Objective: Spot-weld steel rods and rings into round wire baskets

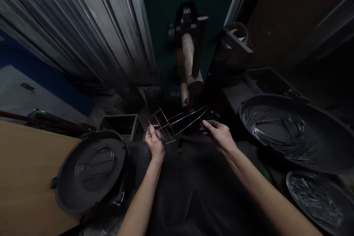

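A bent wire frame (173, 122), with a long rounded loop on its right and crossing wires on its left, is held up over my lap. My left hand (155, 141) pinches it at its left end. Close by the loop's right end, my right hand (219, 134) has thumb and fingers pressed together; whatever is between them is too small and dark to make out. Just beyond the frame stand the thick copper-coloured arms (189, 57) of a green machine (163, 14), which looks like a spot welder.
To my left a round dark pan (66, 177) holds wire rings, beside a black crate (135, 125). On my right are a large dark basin (329, 136) with wire parts and a smaller dish (290, 184) of short wire pieces. Corrugated metal sheeting (110, 18) stands at back left.
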Demonstrator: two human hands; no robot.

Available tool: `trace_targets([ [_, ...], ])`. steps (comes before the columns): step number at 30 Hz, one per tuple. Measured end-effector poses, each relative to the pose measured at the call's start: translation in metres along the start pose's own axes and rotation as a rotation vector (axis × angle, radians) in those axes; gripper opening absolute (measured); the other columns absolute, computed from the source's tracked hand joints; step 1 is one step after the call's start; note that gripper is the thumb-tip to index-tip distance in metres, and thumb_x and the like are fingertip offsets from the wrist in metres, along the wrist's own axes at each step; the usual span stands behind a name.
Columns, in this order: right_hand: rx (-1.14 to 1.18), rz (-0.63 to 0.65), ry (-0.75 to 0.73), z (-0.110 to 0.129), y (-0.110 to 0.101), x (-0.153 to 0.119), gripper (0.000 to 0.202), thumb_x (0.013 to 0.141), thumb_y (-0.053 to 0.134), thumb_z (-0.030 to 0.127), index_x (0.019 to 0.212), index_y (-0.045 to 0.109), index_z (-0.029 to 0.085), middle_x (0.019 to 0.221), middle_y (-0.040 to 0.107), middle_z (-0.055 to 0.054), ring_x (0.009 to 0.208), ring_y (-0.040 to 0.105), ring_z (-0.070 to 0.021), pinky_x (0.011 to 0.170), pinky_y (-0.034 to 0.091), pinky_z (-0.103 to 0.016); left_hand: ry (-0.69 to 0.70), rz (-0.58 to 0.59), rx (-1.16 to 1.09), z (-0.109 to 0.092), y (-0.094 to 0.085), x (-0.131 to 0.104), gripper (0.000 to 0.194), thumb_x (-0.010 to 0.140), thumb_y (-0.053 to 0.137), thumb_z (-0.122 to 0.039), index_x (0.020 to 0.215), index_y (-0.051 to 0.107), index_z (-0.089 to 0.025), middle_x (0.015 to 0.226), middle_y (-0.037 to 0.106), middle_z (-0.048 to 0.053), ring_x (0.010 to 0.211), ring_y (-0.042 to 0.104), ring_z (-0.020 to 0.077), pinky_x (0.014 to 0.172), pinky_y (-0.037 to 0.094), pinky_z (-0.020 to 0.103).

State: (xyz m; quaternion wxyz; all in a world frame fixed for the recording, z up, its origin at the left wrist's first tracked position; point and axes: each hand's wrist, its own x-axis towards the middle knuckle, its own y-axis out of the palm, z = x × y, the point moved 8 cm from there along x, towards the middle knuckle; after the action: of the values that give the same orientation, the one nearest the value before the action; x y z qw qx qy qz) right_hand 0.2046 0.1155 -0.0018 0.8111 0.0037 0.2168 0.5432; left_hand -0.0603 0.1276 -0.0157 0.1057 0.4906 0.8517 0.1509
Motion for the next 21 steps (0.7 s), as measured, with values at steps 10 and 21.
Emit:
trace_targets([
  [10, 0.165, 0.046, 0.049, 0.009, 0.040, 0.001, 0.037, 0.046, 0.088, 0.031, 0.072, 0.068, 0.015, 0.071, 0.067, -0.003, 0.059, 0.062, -0.0111, 0.042, 0.044, -0.014, -0.076, -0.030, -0.010, 0.005, -0.005, 0.015, 0.041, 0.077, 0.058, -0.058, 0.078, 0.056, -0.016, 0.043, 0.028, -0.010, 0.035, 0.021, 0.0031, 0.035, 0.016, 0.014],
  [21, 0.180, 0.028, 0.093, 0.012, 0.046, 0.004, 0.029, 0.051, 0.086, 0.021, 0.072, 0.066, 0.015, 0.069, 0.065, -0.001, 0.060, 0.062, -0.0107, 0.042, 0.045, -0.013, -0.120, -0.025, -0.011, 0.005, -0.001, 0.020, 0.042, 0.076, 0.058, -0.058, 0.079, 0.057, -0.016, 0.044, 0.026, -0.010, 0.036, 0.020, 0.0030, 0.035, 0.015, 0.014],
])
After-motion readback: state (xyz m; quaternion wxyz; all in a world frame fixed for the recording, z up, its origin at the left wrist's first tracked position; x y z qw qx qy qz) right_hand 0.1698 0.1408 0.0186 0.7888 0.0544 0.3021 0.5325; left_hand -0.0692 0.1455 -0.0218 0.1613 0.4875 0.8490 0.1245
